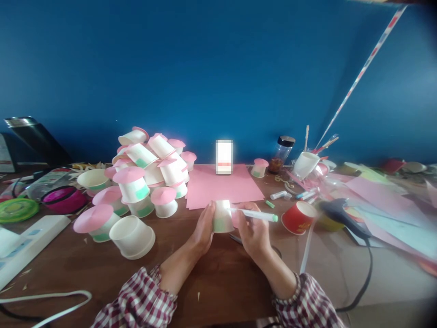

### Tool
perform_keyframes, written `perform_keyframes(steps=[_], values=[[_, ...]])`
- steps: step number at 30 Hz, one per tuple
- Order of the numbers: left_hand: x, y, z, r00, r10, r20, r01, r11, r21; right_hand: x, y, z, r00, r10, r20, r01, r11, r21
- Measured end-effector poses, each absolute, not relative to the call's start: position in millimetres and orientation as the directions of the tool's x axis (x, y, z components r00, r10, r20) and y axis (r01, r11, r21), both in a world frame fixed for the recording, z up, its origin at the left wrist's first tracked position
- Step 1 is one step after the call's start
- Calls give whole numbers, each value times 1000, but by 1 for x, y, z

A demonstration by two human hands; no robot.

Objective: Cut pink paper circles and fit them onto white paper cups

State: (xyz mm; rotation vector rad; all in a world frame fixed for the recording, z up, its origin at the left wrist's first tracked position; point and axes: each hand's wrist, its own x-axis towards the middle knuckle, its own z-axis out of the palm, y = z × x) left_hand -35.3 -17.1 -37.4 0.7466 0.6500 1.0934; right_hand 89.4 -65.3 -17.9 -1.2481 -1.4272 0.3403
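Observation:
My left hand (pixel 204 228) cups the left side of a small upturned white paper cup (pixel 221 216) with a green band, standing on the brown table (pixel 211 278). My right hand (pixel 251 230) grips a white marker with a green end (pixel 257 215), whose tip rests against the cup's right side. A pink paper sheet (pixel 218 187) lies just behind the cup. Left of it is a heap of finished cups with pink paper tops (pixel 146 173).
A plain white cup (pixel 132 237) lies at the left front, a red cup (pixel 298 217) to the right beside a glue gun (pixel 341 214) with its cable. A glass jar (pixel 282 154), pens, coloured paper, bowls and a white power strip (pixel 27 241) crowd the table's sides.

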Motion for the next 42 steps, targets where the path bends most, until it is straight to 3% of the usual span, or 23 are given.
perform_keyframes(steps=[11,42], values=[[-36,-18,-42,316,948,-42,-505,206,838,88,-66,-22,157,825,543,597,359,-717],[-35,-19,-39,293,955,-43,-499,191,845,90,-63,-26,178,829,529,550,362,-753]])
